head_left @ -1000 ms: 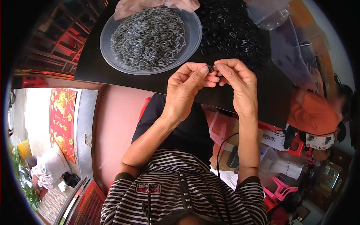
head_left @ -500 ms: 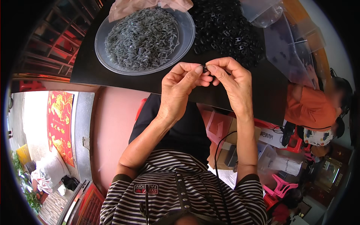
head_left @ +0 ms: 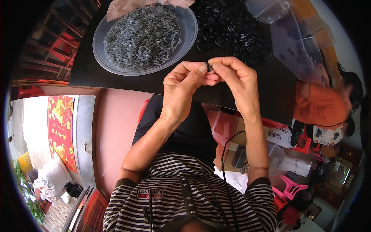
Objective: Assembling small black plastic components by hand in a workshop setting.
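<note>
Both my hands meet above the near edge of the dark table, holding one small black plastic piece [head_left: 210, 68]. My left hand [head_left: 184, 83] pinches it between thumb and forefinger, its other fingers curled beneath. From the other side, my right hand [head_left: 239, 79] grips it with thumb and forefinger. Most of the piece is covered by fingertips, so its shape and anything inserted in it cannot be made out. Beyond my left hand, a round translucent tray [head_left: 101, 62] bears a heap of small grey metal springs [head_left: 139, 38]. Past my right hand lies a pile of black oval plastic parts with holes [head_left: 235, 33].
A pinkish cloth [head_left: 129, 7] overlaps the tray's far rim. Clear plastic bags [head_left: 291, 46] lie at the table's right side. A person in an orange top [head_left: 320, 104] sits to the right. Boxes [head_left: 235, 156] and a pink plastic stool [head_left: 290, 187] stand below the table.
The view has shifted slightly, so the tray sits a little further left. My right fingertips have changed position around the black piece; both hands still hold it.
</note>
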`<action>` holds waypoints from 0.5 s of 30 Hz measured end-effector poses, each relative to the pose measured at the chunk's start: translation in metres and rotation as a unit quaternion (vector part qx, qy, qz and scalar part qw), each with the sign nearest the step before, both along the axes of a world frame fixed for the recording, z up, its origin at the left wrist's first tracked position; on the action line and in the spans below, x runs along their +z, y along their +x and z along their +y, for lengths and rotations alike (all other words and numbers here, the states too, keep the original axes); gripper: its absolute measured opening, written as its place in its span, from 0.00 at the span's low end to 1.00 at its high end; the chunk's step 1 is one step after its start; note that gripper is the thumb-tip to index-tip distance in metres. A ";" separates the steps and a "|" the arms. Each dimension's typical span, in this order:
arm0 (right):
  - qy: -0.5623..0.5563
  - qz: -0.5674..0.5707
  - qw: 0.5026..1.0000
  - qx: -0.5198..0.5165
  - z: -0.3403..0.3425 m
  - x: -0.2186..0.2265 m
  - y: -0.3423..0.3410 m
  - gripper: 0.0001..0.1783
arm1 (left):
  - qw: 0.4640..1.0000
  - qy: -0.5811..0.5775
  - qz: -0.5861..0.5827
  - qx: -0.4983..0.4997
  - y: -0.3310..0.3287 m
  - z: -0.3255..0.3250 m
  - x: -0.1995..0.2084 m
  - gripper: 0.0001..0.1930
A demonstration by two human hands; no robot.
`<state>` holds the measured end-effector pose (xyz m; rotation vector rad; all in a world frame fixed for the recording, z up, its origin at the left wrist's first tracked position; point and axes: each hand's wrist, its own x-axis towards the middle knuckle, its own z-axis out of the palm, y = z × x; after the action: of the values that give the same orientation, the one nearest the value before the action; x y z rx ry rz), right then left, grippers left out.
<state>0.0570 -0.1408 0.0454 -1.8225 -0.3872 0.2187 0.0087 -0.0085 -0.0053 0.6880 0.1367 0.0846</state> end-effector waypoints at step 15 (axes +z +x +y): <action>-0.158 -0.121 0.959 -0.200 -0.070 -0.017 0.005 0.05 | 0.999 0.003 -0.036 -0.022 -0.003 0.003 -0.007 0.07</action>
<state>0.0617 -0.2110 0.0282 -2.2079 -0.1470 -0.2398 0.0057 -0.0053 -0.0125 0.6936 0.0522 0.0674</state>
